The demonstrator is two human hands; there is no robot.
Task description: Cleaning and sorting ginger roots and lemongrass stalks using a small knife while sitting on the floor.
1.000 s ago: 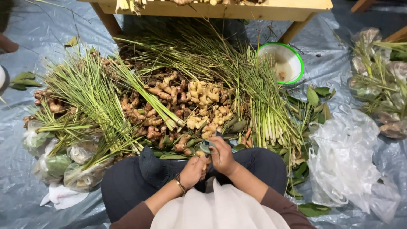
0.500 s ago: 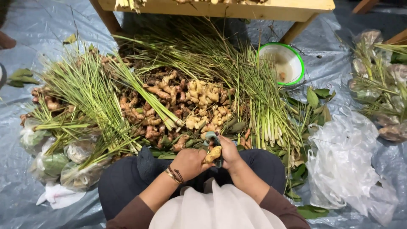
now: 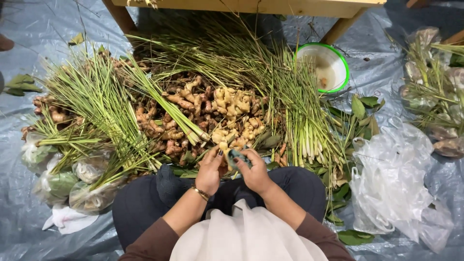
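A glossy, crinkled grey plastic sheet [image 3: 58, 29] covers the floor across the frame. At the top runs a matt, pale yellow wooden table edge [image 3: 251, 6]. The round white plastic bowl with a green rim [image 3: 323, 67], upper right, looks smooth and shiny. At centre lie knobbly, rough-skinned brown and yellow roots [image 3: 227, 108], dull and earthy, beside fibrous matt green stalks [image 3: 92, 101]. Thin, crumpled clear plastic bags [image 3: 391, 188] glint at lower right. A shiny gold-coloured metal bracelet [image 3: 200, 193] circles the left wrist.

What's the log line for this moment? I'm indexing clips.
left hand: on ginger piece | right hand: holds small knife | front: ginger pile
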